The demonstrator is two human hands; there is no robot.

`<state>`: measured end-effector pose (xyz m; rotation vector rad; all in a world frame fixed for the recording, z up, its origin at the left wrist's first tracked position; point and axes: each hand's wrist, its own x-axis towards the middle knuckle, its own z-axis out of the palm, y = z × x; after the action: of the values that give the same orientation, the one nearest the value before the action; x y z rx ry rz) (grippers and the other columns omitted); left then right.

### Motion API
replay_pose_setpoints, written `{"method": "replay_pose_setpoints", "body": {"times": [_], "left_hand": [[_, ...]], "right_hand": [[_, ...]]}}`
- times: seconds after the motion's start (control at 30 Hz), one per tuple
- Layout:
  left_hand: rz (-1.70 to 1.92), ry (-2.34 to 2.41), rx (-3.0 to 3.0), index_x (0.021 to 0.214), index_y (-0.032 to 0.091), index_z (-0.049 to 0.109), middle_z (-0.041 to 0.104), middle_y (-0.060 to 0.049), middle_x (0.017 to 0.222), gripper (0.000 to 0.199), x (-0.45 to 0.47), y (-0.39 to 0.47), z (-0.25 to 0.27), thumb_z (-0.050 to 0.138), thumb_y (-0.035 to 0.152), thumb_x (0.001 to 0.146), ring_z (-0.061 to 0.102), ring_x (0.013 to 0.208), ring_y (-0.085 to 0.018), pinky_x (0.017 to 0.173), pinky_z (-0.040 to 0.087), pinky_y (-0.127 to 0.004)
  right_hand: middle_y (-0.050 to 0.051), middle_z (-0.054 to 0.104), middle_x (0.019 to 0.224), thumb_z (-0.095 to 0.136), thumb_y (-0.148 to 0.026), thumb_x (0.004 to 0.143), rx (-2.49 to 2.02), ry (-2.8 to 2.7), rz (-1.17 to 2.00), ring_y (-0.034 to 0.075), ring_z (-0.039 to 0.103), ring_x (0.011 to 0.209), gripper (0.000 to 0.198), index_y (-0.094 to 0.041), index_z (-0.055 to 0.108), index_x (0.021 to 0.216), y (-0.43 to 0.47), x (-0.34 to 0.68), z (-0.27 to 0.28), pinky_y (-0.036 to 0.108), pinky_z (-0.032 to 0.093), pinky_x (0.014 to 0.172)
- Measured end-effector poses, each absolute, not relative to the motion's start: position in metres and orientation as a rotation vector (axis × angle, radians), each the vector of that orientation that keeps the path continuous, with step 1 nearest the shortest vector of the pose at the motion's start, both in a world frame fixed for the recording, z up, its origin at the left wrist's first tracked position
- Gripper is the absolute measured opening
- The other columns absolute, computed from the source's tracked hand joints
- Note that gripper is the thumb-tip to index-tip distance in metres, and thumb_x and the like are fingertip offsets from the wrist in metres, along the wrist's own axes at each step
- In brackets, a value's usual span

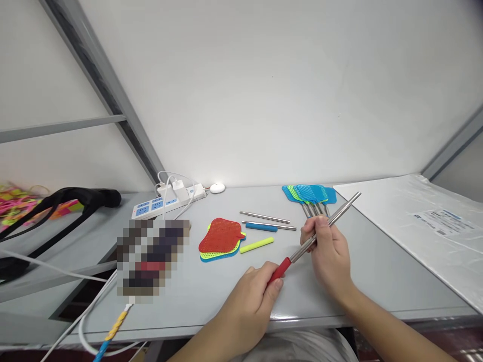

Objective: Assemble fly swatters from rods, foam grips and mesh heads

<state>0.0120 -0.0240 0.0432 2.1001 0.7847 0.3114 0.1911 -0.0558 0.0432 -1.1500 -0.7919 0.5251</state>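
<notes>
My left hand (253,301) is closed around a red handle grip (280,270) at the lower end of a metal rod. Higher up, my right hand (327,251) is wrapped round that metal rod (345,206), which slants up to the right. Left of my hands lies a stack of fly swatter heads, with a red head (222,235) on top and yellow and blue ones under it. Beside it are a yellow grip (256,245), a blue grip (261,227) and two loose metal rods (264,217). Behind my right hand rest several swatters (307,193) with blue and green heads.
A power strip (169,202) with plugs and white cables stands at the back left, near a white round device (217,188). A blurred-out object (153,261) lies at left, by a black strap-like frame (88,206). A white wrapped package (418,226) covers the right side.
</notes>
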Motion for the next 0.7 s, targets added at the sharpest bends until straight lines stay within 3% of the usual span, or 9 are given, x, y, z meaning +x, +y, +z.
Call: {"method": "replay_pose_setpoints", "body": {"times": [0.23, 0.53, 0.7], "left_hand": [[0.265, 0.777, 2.075, 0.098, 0.025, 0.054, 0.06, -0.002, 0.091, 0.031, 0.0107, -0.0231, 0.0439, 0.03, 0.045, 0.101, 0.051, 0.085, -0.022, 0.073, 0.035, -0.033], [0.282, 0.736, 2.071, 0.097, 0.025, 0.056, 0.059, 0.0, 0.088, 0.027, 0.0116, -0.0229, 0.0449, 0.036, 0.043, 0.101, 0.051, 0.086, -0.021, 0.076, 0.036, -0.032], [0.315, 0.757, 2.058, 0.09, 0.023, 0.053, 0.058, 0.0, 0.084, 0.029, 0.0112, -0.0223, 0.0433, 0.035, 0.043, 0.1, 0.051, 0.083, -0.02, 0.072, 0.036, -0.031]], "right_hand": [[-0.003, 0.045, 0.066, 0.044, -0.051, 0.098, -1.147, -0.894, 0.526, 0.01, 0.037, 0.056, 0.039, -0.021, 0.052, 0.074, -0.0562, 0.1912, 0.0405, 0.024, 0.033, 0.052], [-0.004, 0.043, 0.059, 0.045, -0.054, 0.096, -1.274, -0.935, 0.566, 0.011, 0.038, 0.053, 0.04, -0.022, 0.053, 0.074, -0.056, 0.192, 0.0445, 0.024, 0.034, 0.05], [-0.003, 0.045, 0.062, 0.047, -0.051, 0.096, -1.227, -1.097, 0.556, 0.012, 0.04, 0.053, 0.037, -0.021, 0.06, 0.077, -0.0585, 0.1908, 0.0413, 0.025, 0.036, 0.05]]}}
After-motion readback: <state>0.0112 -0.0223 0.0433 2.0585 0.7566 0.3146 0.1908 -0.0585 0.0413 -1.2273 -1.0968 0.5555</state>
